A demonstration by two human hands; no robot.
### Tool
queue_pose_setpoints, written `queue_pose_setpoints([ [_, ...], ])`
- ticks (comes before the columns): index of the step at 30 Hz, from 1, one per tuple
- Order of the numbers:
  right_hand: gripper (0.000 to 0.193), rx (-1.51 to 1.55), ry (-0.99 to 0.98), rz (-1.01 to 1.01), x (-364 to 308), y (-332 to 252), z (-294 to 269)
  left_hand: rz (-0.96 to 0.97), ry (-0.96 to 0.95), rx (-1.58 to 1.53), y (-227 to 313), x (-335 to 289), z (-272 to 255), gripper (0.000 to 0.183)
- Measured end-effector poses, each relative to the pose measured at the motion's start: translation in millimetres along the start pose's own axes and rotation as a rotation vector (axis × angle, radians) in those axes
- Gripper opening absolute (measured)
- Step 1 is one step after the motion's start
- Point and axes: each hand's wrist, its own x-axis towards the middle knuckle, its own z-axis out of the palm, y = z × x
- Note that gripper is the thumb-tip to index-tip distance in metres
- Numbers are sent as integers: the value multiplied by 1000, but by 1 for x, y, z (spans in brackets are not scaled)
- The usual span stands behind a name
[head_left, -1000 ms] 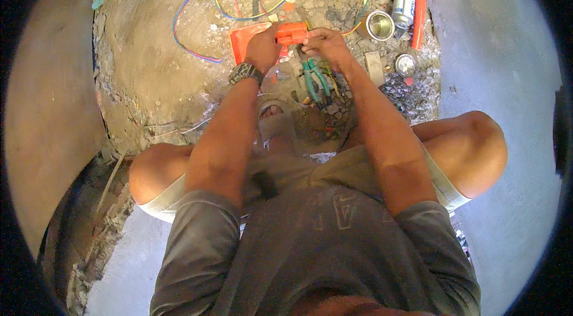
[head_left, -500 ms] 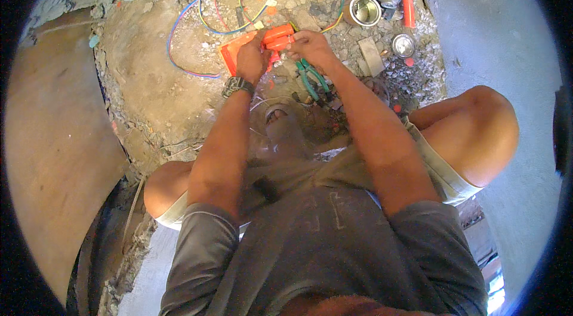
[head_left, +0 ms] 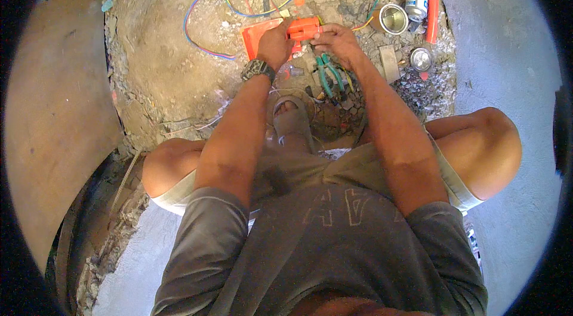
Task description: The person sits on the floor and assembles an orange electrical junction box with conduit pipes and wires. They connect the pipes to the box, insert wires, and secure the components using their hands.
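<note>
At upper centre, a right hand [head_left: 339, 41] pinches orange tubes [head_left: 304, 28] between its fingers; a left hand [head_left: 276, 47] partly covers an orange box [head_left: 252, 37] (fingers largely hidden, grip impossible to tell).

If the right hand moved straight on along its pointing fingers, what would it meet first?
The orange tubes. The right hand appears to be at their right ends, so contact would likely be immediate, though exact depth is unclear.

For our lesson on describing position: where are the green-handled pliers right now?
In the head view, the green-handled pliers lie on broken ground, just below the right hand and right of the sandalled foot.
</note>
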Motion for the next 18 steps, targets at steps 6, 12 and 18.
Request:
queue_pose_setpoints([
  [6,23,33,-5,1,-3,0,-5,22,16,11,-4,-1,3,62],
  [12,25,-30,-12,-12,-3,-6,-6,-30,-17,9,0,2,3,60],
  [18,24,-77,0,-76,0,-2,1,4,5,8,-3,1,3,61],
])
